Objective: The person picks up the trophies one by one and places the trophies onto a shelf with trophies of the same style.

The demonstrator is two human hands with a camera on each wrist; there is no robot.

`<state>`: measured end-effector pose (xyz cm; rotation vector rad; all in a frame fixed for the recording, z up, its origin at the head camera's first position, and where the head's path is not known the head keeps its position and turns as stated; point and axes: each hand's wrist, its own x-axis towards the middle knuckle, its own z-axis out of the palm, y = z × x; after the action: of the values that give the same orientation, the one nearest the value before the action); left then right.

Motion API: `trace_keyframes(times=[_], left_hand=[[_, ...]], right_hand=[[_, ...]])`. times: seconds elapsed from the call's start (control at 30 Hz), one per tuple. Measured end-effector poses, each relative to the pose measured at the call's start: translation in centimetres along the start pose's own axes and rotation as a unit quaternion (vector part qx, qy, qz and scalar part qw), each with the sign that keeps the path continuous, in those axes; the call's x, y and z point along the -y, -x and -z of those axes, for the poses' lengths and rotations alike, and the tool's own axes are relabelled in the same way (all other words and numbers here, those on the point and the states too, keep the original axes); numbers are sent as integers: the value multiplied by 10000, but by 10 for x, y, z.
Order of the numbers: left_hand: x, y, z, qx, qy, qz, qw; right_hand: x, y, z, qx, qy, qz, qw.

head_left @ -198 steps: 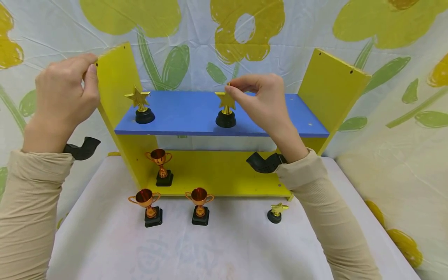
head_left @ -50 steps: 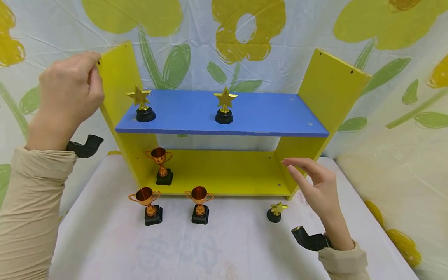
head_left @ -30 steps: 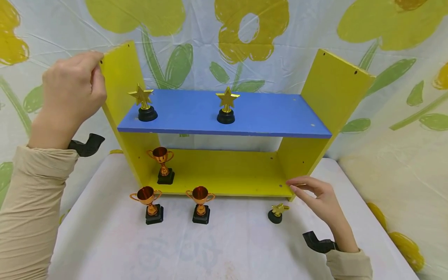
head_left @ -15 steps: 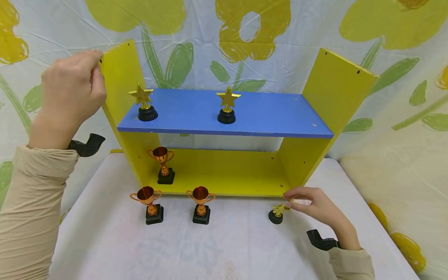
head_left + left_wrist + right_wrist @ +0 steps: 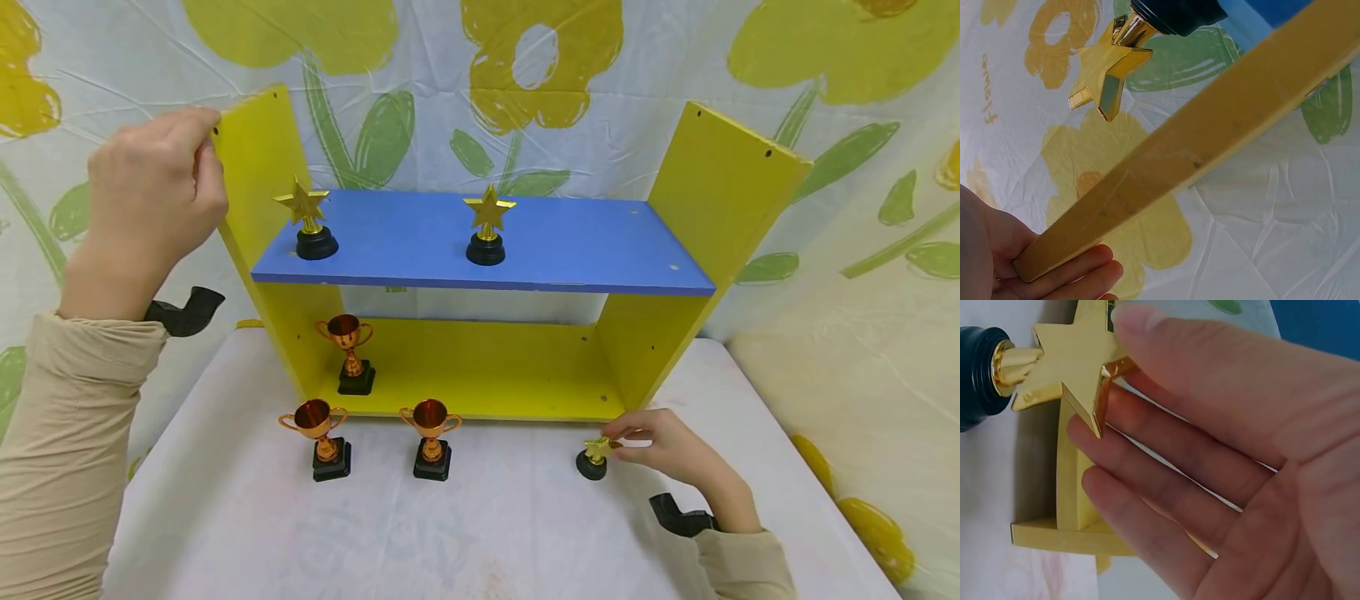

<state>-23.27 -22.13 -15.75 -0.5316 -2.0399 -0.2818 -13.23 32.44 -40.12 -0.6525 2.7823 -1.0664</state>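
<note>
At the upper left, my left hand (image 5: pixel 153 196) grips the top of the yellow side panel (image 5: pixel 258 167) of a shelf unit. In the left wrist view, the thumb side and the fingers (image 5: pixel 1088 275) lie on either side of the panel's edge. A gold star trophy (image 5: pixel 592 465) with a round black base stands on the table before the shelf's right end. My right hand (image 5: pixel 678 458) pinches its star; the right wrist view has the thumb against the star (image 5: pixel 1069 359) and fingers behind it. Two more star trophies, left (image 5: pixel 316 242) and middle (image 5: pixel 486 248), stand on the blue board (image 5: pixel 585 242).
A bronze cup trophy (image 5: pixel 356 377) stands at the left of the yellow lower board (image 5: pixel 480 375). Two more cups, left (image 5: pixel 332 460) and right (image 5: pixel 432 460), stand on the white-covered table (image 5: pixel 450 550) in front. Flower-printed cloth (image 5: pixel 420 50) hangs behind.
My right hand has let go of the middle star trophy on the blue board, moved down and right, and taken hold of the star trophy on the table. My left hand keeps its grip.
</note>
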Motion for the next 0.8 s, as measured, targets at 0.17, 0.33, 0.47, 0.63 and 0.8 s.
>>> trace_keyframes(times=[0.17,0.33,0.47,0.63,0.8], left_hand=[[-1,0,0,-4,2,-8,10000],[-1,0,1,-42,-2,-10,10000],[0,1,0,-44,9,8,10000],[0,1,0,-27,11,45,10000],[0,1,0,-32,-4,2,10000]], right_hand=[[1,-1,-2,-90,26,-15,10000],[0,-3,-5,-205,24,90,9997],[-2,-4,-7,-243,61,115,9996],[-3,-4,-8,-286,108,82,9995],[-3,-5,-7,-308,180,58,9993]])
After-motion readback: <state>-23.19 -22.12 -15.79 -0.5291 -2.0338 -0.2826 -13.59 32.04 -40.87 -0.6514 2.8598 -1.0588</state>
